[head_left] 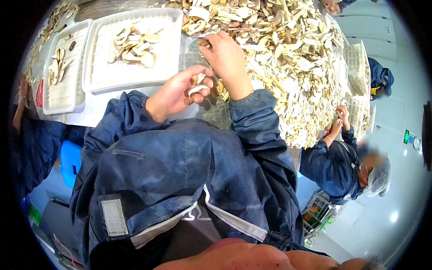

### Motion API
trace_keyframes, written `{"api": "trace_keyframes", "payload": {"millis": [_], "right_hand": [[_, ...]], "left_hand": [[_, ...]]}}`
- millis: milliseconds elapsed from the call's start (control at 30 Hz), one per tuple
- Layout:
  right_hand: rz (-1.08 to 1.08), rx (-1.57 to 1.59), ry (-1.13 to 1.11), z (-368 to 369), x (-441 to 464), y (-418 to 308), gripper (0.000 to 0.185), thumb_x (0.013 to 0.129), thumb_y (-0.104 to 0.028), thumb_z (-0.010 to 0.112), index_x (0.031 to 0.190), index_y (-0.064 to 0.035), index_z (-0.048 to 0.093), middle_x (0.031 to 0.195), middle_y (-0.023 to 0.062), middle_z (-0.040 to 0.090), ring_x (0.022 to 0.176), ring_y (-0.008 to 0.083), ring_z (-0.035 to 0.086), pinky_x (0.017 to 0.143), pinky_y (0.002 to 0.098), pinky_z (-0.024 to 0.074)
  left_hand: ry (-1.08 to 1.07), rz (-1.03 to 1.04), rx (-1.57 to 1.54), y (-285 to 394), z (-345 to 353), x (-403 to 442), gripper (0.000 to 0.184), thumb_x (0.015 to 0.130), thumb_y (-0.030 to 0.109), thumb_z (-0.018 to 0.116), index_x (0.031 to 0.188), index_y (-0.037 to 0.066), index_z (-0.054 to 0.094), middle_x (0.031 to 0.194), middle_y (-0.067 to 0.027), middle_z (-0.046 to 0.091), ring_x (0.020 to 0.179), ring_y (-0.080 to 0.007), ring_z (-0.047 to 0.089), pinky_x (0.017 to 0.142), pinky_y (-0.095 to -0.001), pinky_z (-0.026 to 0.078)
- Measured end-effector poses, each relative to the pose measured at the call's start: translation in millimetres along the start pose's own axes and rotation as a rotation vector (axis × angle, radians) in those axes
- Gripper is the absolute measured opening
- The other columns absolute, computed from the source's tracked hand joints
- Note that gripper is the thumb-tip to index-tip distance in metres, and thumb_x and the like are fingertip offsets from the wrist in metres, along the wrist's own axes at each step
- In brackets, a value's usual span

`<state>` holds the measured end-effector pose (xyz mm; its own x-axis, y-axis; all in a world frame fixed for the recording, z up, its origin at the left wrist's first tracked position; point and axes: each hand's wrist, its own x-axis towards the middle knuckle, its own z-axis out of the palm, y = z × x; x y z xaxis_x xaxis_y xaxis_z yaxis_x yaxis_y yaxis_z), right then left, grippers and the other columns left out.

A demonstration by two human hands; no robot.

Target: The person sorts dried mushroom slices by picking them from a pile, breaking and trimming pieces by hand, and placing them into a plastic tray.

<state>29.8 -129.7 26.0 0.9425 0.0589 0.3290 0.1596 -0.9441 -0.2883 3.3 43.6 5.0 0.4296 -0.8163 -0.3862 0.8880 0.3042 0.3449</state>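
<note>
Pale dried mushroom slices (196, 89) rest in the curled fingers of my left hand (177, 92), just in front of the table edge. Above and to the right of it, my right hand (229, 60) reaches over the near side of a big heap of sliced dried mushrooms (288, 54). Its thumb and fingers close on a small brown mushroom piece (204, 43). Left of my hands stands a white plastic tray (168, 54) with a small group of mushroom slices (135, 47) in it.
A narrower tray (67, 99) farther left holds some slices and dark bits. Beside it lies a red object (39, 93). At right, a co-worker (335, 168) handles the heap's edge, near stacked white crates (357, 67). Another person's sleeve (40, 148) is at left, near a blue stool (68, 162).
</note>
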Motion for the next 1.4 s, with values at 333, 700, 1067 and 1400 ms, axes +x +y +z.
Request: {"api": "trace_keyframes", "payload": {"millis": [333,700,1067,1400], "right_hand": [[0.452,0.379,-0.046,-35,-30,21,0.026,0.081,-0.026,0.075,0.082,-0.0011,0.070,0.071,0.0116,0.068,0.062,0.0225,0.065,0.056,0.0361,0.0496],[-0.046,0.162,-0.010,-14,-39,2,0.019,0.082,-0.019,0.068,0.097,-0.0100,0.074,0.104,0.0063,0.068,0.099,0.0299,0.060,0.085,0.0425,0.0470],[0.231,0.057,0.044,-78,-103,64,0.012,0.084,-0.020,0.069,0.086,-0.0086,0.073,0.088,0.0086,0.069,0.079,0.0321,0.066,0.071,0.0426,0.0512],[0.242,-0.206,0.185,-35,-47,79,0.021,0.081,-0.022,0.072,0.078,-0.0040,0.062,0.072,0.0157,0.065,0.068,0.0357,0.066,0.061,0.0460,0.0528]], "left_hand": [[-0.011,0.008,0.058,-5,-4,6,0.032,0.106,0.035,0.044,0.109,0.006,0.057,0.090,-0.0051,0.061,0.070,-0.0128,0.059,0.049,-0.0228,0.043],[-0.043,0.040,-0.077,-7,-9,7,0.030,0.106,0.033,0.043,0.108,0.007,0.058,0.090,-0.0085,0.063,0.064,-0.0127,0.055,0.047,-0.0228,0.039],[0.063,-0.027,-0.103,-10,20,6,0.034,0.105,0.038,0.046,0.110,0.007,0.059,0.096,-0.0119,0.064,0.072,-0.0167,0.060,0.054,-0.0243,0.046],[-0.103,-0.041,-0.106,-19,22,50,0.030,0.105,0.030,0.047,0.116,0.004,0.056,0.095,-0.0102,0.063,0.077,-0.0204,0.060,0.061,-0.0295,0.050]]}}
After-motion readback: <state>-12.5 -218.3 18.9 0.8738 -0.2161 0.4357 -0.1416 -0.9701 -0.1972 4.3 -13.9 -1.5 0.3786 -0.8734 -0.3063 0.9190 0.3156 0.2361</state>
